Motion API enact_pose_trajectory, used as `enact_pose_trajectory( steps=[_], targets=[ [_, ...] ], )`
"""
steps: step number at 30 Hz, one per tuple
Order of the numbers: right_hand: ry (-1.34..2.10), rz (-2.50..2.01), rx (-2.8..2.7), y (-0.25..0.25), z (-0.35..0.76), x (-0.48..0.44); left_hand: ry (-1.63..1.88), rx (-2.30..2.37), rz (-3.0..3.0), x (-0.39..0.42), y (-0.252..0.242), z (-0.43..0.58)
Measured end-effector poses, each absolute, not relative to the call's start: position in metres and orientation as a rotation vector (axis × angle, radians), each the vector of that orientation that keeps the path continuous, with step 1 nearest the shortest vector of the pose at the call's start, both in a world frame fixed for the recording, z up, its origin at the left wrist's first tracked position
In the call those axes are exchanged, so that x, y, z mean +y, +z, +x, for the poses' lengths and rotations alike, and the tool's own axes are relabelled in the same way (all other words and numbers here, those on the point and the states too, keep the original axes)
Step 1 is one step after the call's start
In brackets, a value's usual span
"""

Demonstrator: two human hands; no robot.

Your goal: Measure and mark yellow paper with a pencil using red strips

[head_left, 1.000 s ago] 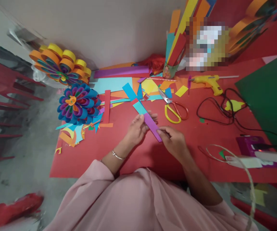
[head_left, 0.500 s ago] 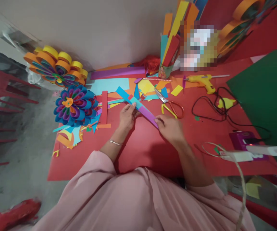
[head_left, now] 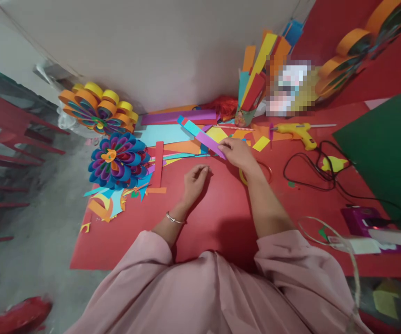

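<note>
My right hand is stretched forward over the red work surface and pinches the near end of a stack of paper strips, purple on top with teal, red and blue showing beyond. The strips point away to the upper left, above the loose coloured paper scraps. My left hand rests on the red surface with fingers loosely curled and nothing in it. The yellow-handled scissors lie partly hidden under my right wrist.
Two layered paper flowers sit at the left edge. A cup of paper strips stands at the back. A yellow glue gun, black cable, green sheet and purple device lie to the right.
My left hand let go of the strips and dropped to the surface. My right hand carried the strips forward, away from me, toward the scrap pile.
</note>
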State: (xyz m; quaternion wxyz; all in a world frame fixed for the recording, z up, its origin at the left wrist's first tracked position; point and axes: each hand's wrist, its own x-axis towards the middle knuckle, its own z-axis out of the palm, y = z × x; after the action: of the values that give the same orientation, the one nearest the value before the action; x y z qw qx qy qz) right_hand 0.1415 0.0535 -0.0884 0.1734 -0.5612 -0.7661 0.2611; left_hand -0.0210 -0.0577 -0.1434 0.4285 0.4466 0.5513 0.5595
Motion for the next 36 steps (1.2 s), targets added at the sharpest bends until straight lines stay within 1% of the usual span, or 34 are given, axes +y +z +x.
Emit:
enact_pose_trajectory(
  steps=[2, 4, 7, 9, 13, 19, 21, 23, 27, 32, 36],
  targets=[
    [0.659, -1.671, -2.252, -0.088, 0.133, 0.067, 1.401, 1.402, 1.199, -0.051, -0.14, -0.026],
    [0.603, -1.718, -2.281, -0.09, 0.127, 0.075, 1.34, 1.439, 1.42, -0.039, -0.136, -0.03],
    [0.538, -1.757, -2.296, -0.095, 0.123, 0.082, 1.096, 1.567, 1.916, -0.019, -0.133, -0.032],
    [0.487, -1.771, -2.305, -0.098, 0.124, 0.084, 0.931, 1.695, 2.1, -0.007, -0.135, -0.032],
    [0.391, -1.757, -2.312, -0.105, 0.127, 0.081, 0.745, 1.877, 2.147, 0.007, -0.144, -0.033],
    [0.297, -1.737, -2.29, -0.115, 0.128, 0.078, 0.789, 2.088, 2.183, 0.01, -0.145, -0.058],
    [0.271, -1.748, -2.27, -0.118, 0.127, 0.078, 0.748, 2.159, 2.193, 0.015, -0.139, -0.074],
    [0.242, -1.776, -2.229, -0.12, 0.124, 0.079, 0.626, 2.143, 2.249, 0.021, -0.13, -0.09],
    [0.204, -1.796, -2.164, -0.119, 0.116, 0.08, 0.4, 1.944, 2.388, 0.035, -0.111, -0.112],
    [0.299, -1.625, -2.241, -0.114, 0.103, 0.075, 0.333, 1.792, 2.435, 0.045, -0.106, -0.119],
    [0.339, -1.525, -2.326, -0.116, 0.098, 0.07, 0.375, 1.728, 2.45, 0.046, -0.111, -0.125]
  ],
)
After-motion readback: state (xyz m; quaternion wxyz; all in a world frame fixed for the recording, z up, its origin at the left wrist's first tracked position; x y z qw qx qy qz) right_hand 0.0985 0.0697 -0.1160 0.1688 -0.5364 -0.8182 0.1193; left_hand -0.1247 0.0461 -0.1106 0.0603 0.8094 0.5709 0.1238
